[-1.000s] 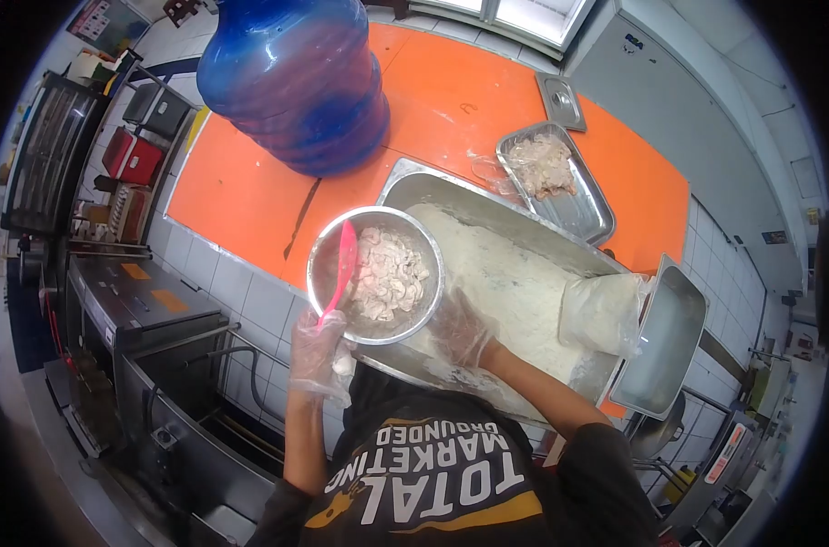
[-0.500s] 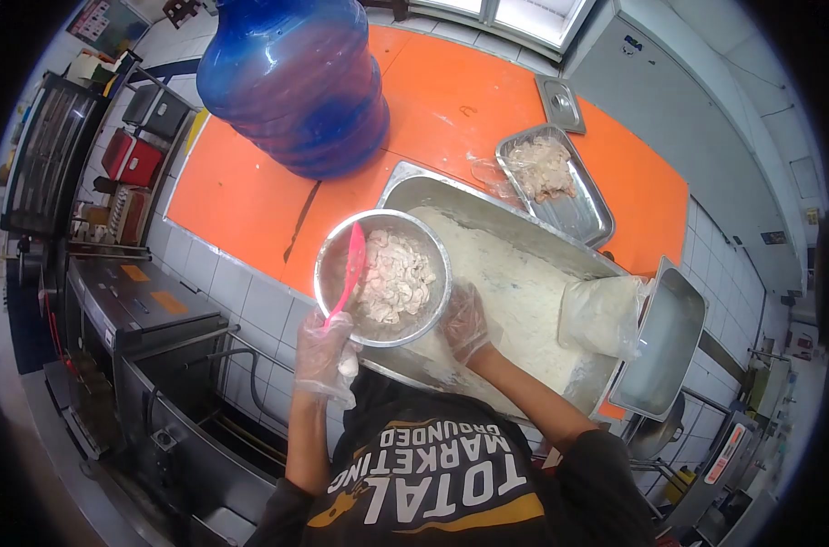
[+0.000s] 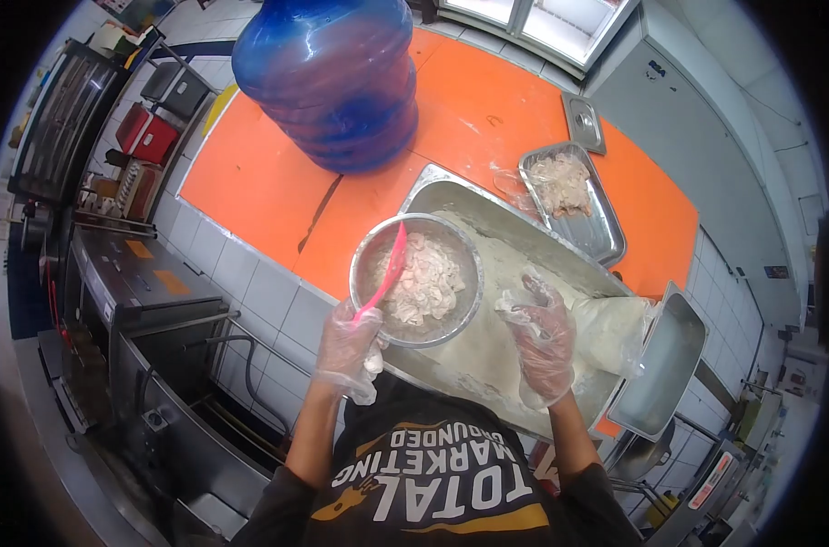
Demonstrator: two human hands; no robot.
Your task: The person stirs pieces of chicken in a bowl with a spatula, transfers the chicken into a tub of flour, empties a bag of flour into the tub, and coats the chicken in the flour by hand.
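My left hand (image 3: 349,346), in a clear plastic glove, is closed at the near left rim of a round metal bowl (image 3: 475,296). The same hand grips the handle of a pink spatula (image 3: 396,257), which lies across the bowl's left side. Inside the bowl are pale, flour-coated pieces of what looks like raw meat (image 3: 423,281). The bowl is over the left part of a long steel pan holding white flour (image 3: 496,251). Over the flour, right of the bowl, my gloved right hand (image 3: 542,342) is open, fingers apart, with flour on its fingertips.
A clear bag of white powder (image 3: 610,333) sits at the pan's right end, beside an empty-looking metal tray (image 3: 665,365). Behind the pan, a smaller steel tray (image 3: 606,232) holds more pale pieces. A big blue water jug (image 3: 332,87) stands on the orange table (image 3: 241,182).
My right hand has moved right, away from the bowl's side, and its fingers have spread over the flour. My left hand still holds the bowl and spatula. The whole view has shifted slightly.
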